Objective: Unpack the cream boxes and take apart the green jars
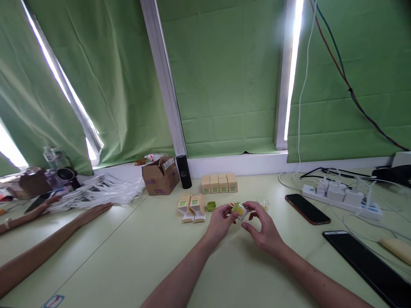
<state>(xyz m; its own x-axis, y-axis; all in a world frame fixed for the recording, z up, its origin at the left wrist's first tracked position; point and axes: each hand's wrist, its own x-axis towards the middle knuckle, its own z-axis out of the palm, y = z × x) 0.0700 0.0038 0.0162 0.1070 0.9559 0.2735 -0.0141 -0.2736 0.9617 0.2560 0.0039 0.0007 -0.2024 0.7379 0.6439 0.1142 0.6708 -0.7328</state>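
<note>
Over the table my left hand (pixel 218 223) pinches a small clear container (pixel 240 211) with a green top and something yellow inside. A bit of cord or loop shows by the left fingertips. My right hand (pixel 266 229) is at the container's right side, its fingers curved and its thumb spread apart; whether a fingertip touches it I cannot tell. Just behind the right fingers stands a clear cup (pixel 263 202), partly hidden, with something yellow in it. A small green square lid or tray (pixel 211 206) lies left of my hands, beside two opened cardboard boxes (pixel 192 207).
Closed small boxes (pixel 219 184) line up at the back, near a black cylinder (pixel 183 172) and an open carton (pixel 160 177). Phones (pixel 307 208), a tablet (pixel 369 267) and a cabled power strip (pixel 342 201) lie right. Another person's hands (pixel 93 214) rest by white bags (pixel 102 192).
</note>
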